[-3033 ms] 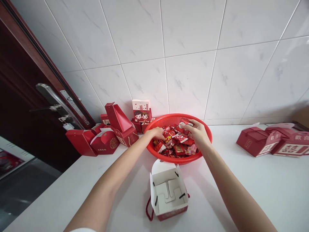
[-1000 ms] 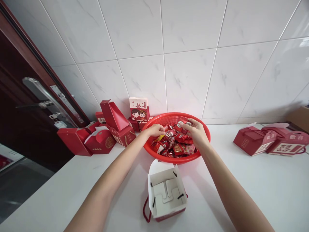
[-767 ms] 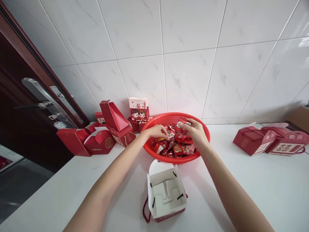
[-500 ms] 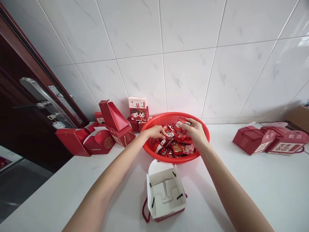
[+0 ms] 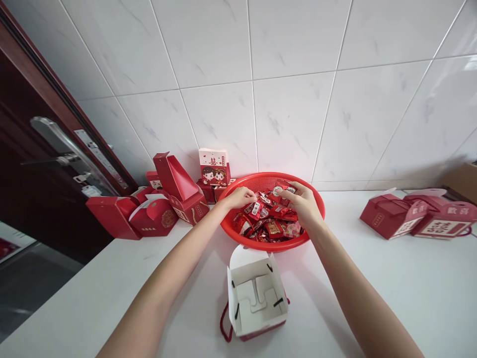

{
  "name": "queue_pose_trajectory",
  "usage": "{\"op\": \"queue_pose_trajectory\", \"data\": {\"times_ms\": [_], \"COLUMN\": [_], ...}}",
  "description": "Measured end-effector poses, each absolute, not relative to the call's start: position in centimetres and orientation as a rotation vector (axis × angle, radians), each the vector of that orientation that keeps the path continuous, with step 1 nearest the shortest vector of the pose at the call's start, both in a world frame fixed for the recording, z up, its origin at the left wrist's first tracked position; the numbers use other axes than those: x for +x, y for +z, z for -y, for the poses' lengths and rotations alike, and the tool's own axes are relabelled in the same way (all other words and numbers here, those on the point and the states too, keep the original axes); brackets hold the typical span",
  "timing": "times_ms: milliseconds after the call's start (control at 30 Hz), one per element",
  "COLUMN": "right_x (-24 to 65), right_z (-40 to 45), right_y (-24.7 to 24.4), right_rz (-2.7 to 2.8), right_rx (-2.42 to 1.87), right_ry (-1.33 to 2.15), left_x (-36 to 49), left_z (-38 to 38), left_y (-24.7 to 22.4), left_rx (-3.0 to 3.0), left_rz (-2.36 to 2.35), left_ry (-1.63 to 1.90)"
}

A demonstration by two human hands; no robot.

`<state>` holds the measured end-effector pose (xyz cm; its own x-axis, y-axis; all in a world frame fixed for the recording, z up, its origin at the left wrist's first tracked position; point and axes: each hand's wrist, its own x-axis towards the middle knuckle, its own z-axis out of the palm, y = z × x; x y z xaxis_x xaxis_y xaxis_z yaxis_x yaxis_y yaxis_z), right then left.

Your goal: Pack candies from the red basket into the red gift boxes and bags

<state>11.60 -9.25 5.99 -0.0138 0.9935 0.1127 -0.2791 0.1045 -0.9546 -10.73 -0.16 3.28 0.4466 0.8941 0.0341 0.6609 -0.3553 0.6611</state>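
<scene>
A red plastic basket (image 5: 228,226) holds many small wrapped sweets (image 5: 275,228), mostly in red wrappers. Over its left side, my left hand (image 5: 240,197) is closed in a pinch, and a red candy packet (image 5: 255,209) hangs from its fingertips. My right hand (image 5: 303,201), at the basket's right side, grips another red candy packet (image 5: 283,191) between thumb and fingers. In front of the basket stands an open gift box (image 5: 257,298), white inside, with nothing in it and a dark red cord handle (image 5: 224,325) at its left.
Several red gift boxes (image 5: 154,216) stand to the left, one with its tall lid raised. A cartoon-printed box (image 5: 215,168) rests against the tiled wall. Two more red boxes (image 5: 391,215) are at the right. A door with a metal handle (image 5: 70,154) borders the table's left.
My left hand has risen slightly from among the sweets, bringing up a red candy packet. The right hand stays almost in place with its packet.
</scene>
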Motion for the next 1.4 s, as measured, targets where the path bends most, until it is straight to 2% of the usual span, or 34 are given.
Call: {"op": "queue_pose_trajectory", "data": {"times_ms": [133,233,400,600,833,1033,1400], "right_x": [11.7,11.7,11.6,11.5,11.5,11.5,11.5], "right_z": [9.3,9.2,9.1,9.0,9.0,8.9,8.9], "right_y": [5.9,5.8,5.8,5.8,5.7,5.7,5.6], "right_rz": [1.073,1.065,1.067,1.079,1.093,1.074,1.109], "right_rx": [-0.913,-0.896,-0.873,-0.886,-0.89,-0.908,-0.885], "right_ry": [1.26,1.262,1.266,1.244,1.23,1.239,1.218], "left_x": [-10.2,-10.0,-9.9,-10.4,-10.6,-10.5,-11.1], "left_z": [0.8,1.4,1.9,1.3,1.2,0.8,0.6], "left_y": [3.9,4.3,4.5,4.2,3.6,3.7,3.6], "left_rx": [2.137,2.141,2.115,2.075,1.987,1.865,1.844], "left_rz": [-1.443,-1.501,-1.426,-1.368,-1.299,-1.28,-1.187], "left_ry": [0.521,0.34,-0.02,-0.099,0.005,0.446,0.478]}}
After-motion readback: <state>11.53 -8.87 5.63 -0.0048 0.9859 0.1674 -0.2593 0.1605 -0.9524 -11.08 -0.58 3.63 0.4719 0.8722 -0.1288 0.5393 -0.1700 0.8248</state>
